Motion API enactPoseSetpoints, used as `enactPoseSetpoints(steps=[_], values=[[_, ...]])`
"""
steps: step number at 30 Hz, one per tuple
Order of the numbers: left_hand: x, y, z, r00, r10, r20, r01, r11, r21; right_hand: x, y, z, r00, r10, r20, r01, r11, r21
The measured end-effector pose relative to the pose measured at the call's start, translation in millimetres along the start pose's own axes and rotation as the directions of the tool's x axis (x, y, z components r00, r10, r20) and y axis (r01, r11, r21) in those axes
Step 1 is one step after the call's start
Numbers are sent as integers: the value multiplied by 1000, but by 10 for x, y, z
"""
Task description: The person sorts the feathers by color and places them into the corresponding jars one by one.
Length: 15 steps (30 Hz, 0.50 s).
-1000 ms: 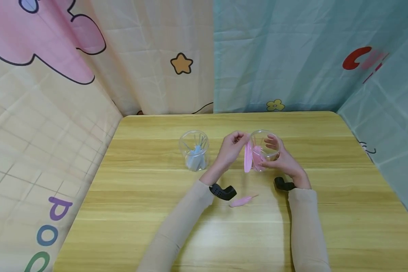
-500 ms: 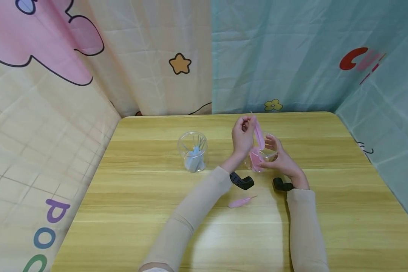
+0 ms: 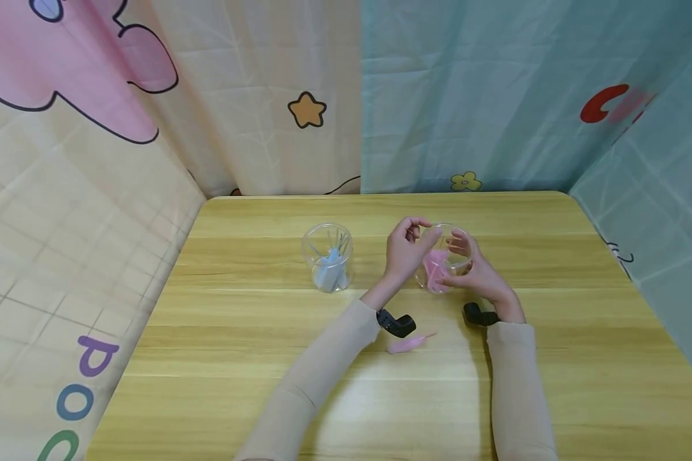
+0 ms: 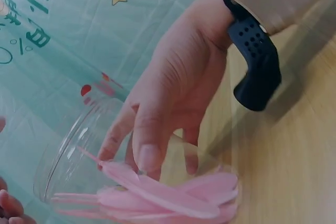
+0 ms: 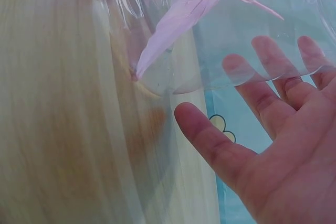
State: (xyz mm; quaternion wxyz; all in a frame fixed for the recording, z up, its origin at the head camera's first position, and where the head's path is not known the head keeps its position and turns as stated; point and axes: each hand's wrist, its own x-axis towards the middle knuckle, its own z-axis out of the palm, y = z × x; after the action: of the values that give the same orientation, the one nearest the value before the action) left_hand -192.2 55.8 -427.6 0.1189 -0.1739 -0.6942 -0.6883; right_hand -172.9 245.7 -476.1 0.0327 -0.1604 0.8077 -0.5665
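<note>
My left hand [image 3: 406, 253] is at the left rim of a clear cup [image 3: 448, 224], thumb and fingers parted with nothing pinched. In the left wrist view its fingertips are close to the quill of a pink feather [image 4: 163, 195] that leans on others. Several pink feathers [image 3: 435, 272] stand quill-up in the cup. On the cup's right side, my right hand [image 3: 484, 275] holds it, thumb in front and fingers behind. The right wrist view shows three fingertips [image 5: 268, 51] through the clear wall.
To the left stands a second clear cup [image 3: 305, 246] with blue feathers [image 3: 331, 272], quills up. One pink feather [image 3: 406, 345] lies on the wooden table [image 3: 438, 410] in front of the hands. Printed curtains [image 3: 236, 96] hang behind and at the sides.
My left hand lifted a pink feather over the right cup, lowered it in and let it go. My right hand stayed around the cup.
</note>
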Motion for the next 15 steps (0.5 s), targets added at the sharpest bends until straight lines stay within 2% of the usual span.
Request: enactPoseSetpoints(steps=[2,4,6,9,12,13,15], values=[[-54,-2,-48,998,-1,62,-4,996,93,-1,-5,3,1000,2,2,-2,1000,-3],[-124,9,-95,990,-14,142,-17,978,210,2,-4,1,1000,-1,6,1,1000,0],[-202,18,-139,971,-29,237,-57,936,348,4,-8,0,1000,-9,10,9,1000,3],[-324,35,-191,937,-26,349,-166,843,512,-4,-63,4,1000,-23,20,23,1000,9],[-440,66,-238,919,16,393,-260,774,577,-31,-189,19,999,-35,27,35,999,10],[-474,75,-252,917,29,398,-278,760,588,-42,-237,25,999,-38,28,38,999,7],[-538,85,-279,915,47,401,-297,751,590,-52,-286,28,998,-47,31,47,999,-4]])
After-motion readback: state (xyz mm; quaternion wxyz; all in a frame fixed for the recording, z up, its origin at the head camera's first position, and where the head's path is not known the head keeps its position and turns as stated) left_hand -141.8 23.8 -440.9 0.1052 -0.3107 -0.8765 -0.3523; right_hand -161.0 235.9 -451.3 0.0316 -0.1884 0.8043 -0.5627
